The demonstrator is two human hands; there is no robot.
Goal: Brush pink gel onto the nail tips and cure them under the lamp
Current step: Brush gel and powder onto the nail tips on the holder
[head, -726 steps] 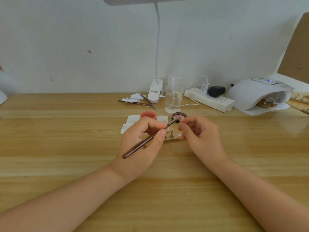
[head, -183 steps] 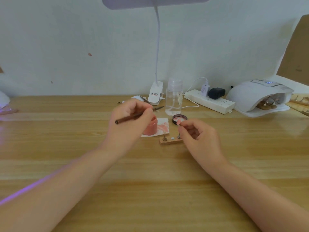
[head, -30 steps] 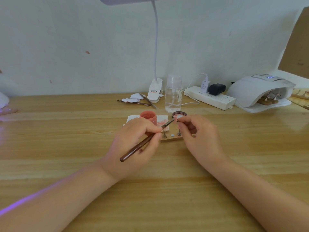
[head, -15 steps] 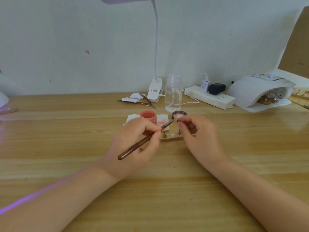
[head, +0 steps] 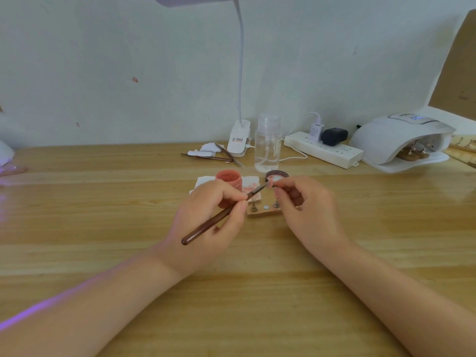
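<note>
Head view: brush pinched in left hand, nail tip in right hand, above wooden stand.
Light, probably brittle; best held by its post.

Two bare forearms, no sleeves, no rings

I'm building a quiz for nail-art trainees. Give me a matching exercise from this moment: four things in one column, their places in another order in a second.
Things:
1. brush
2. nail tip
3. pink gel jar
4. curing lamp

Places:
A. far right of the table
B. pinched in the right hand
C. on the white wipe
D. held in the left hand

Pairs: 1-D, 2-B, 3-C, 4-A
</note>
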